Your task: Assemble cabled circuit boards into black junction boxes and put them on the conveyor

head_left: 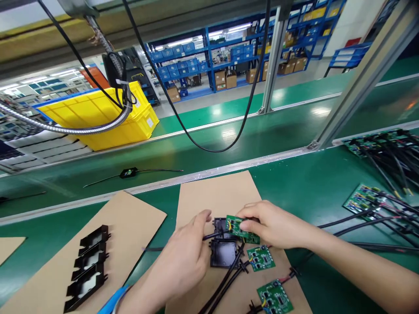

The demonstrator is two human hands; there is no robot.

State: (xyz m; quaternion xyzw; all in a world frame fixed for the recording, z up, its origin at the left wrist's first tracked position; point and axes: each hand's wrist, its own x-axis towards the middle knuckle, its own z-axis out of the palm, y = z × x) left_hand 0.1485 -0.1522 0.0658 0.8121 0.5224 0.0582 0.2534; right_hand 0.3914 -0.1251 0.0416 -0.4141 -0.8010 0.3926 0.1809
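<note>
My right hand [275, 224] pinches a green circuit board [234, 224] between thumb and fingers, tilted over the upper of two open black plastic cases [223, 254]. A black cable [214, 235] runs left from this board into my left hand [186, 253], which is closed around it; some of its fingers are hidden below. The lower case shows a bare inside. Close by on the cardboard sheet [216, 192] lie two more circuit boards, one [261, 258] just below the held board and another [275, 297] nearer me, both with black cables.
Several joined black cases [87, 266] rest on a left cardboard sheet [137, 213]. More wired boards [366, 203] are piled at the right. Behind a metal rail, a cabled black case [128, 172] lies on the green surface near a yellow crate [108, 113]. A black cable [212, 150] loops down overhead.
</note>
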